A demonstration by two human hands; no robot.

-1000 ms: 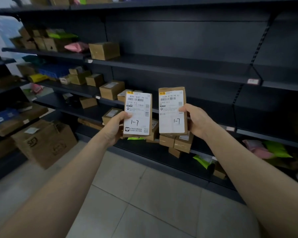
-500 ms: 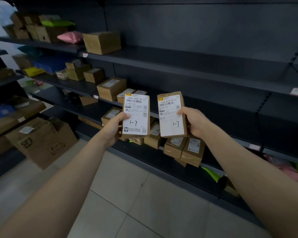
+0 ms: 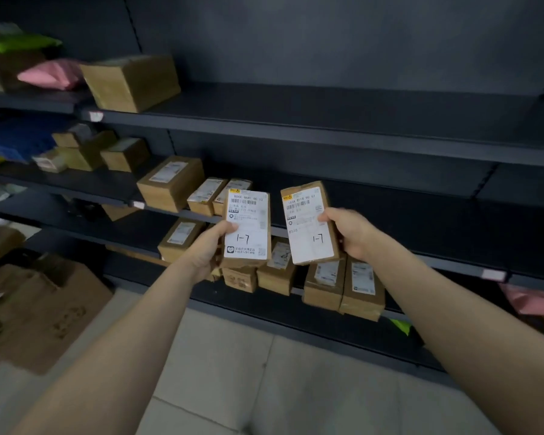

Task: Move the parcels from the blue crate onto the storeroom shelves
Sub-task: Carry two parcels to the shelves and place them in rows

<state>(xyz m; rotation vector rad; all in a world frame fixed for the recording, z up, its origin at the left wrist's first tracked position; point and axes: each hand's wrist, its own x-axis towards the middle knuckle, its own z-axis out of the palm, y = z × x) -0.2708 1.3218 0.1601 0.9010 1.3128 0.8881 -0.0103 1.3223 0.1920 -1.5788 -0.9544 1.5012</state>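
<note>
I hold two small brown cardboard parcels upright before the dark shelves, labels toward me, both marked "1-7". My left hand [image 3: 206,249] grips the left parcel [image 3: 247,229] by its left edge, thumb on the white label. My right hand [image 3: 347,232] grips the right parcel [image 3: 310,226] by its right edge; this one leans slightly left. The two parcels are a little apart. They hang in front of the middle shelf [image 3: 453,259], where several similar boxes [image 3: 170,183] stand to the left. The blue crate is out of view.
Several labelled boxes [image 3: 343,287] line the shelf below my hands. The upper shelf [image 3: 327,120] holds one larger box [image 3: 129,83] and a pink bag [image 3: 49,75] at its left. A big worn carton [image 3: 35,312] sits on the tiled floor [image 3: 264,387], lower left.
The shelves have grown larger and shifted right in view as I came closer. Both parcels stay in my hands; the right one now tilts a bit more to the left.
</note>
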